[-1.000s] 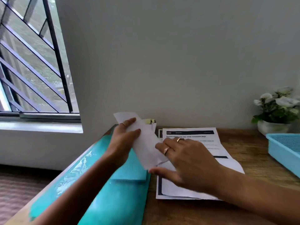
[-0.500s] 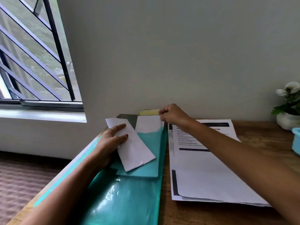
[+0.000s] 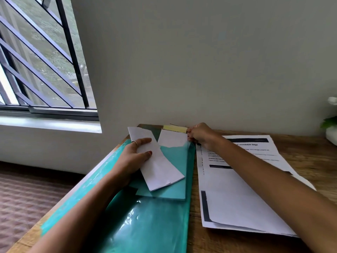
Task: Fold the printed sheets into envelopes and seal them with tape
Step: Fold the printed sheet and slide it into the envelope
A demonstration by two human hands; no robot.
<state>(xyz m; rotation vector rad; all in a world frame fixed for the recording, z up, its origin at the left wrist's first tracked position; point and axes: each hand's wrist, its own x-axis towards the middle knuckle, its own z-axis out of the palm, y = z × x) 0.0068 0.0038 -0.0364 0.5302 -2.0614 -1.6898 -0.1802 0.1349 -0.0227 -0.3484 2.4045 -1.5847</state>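
Surface: wooden table [image 3: 300, 148] against a grey wall, window at left.
Envelope: teal envelope [image 3: 175, 183] on glossy teal sheeting [image 3: 145, 225], white paper poking out.
Left hand [image 3: 134, 157]: grips folded sheet [image 3: 160, 168] over the envelope.
Right hand [image 3: 200, 136]: pinches the envelope's far corner.
Edge: printed sheets [image 3: 242, 194] lie right, near the table's front.

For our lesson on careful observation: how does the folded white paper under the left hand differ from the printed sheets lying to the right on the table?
The folded paper is a narrow strip; the printed sheets lie unfolded and broad. The folded paper shows a blank white face; the printed sheets carry black bars and text. The left hand holds the folded paper on the teal folder; the printed sheets rest on bare wood, with the right forearm above them. Both are white paper.
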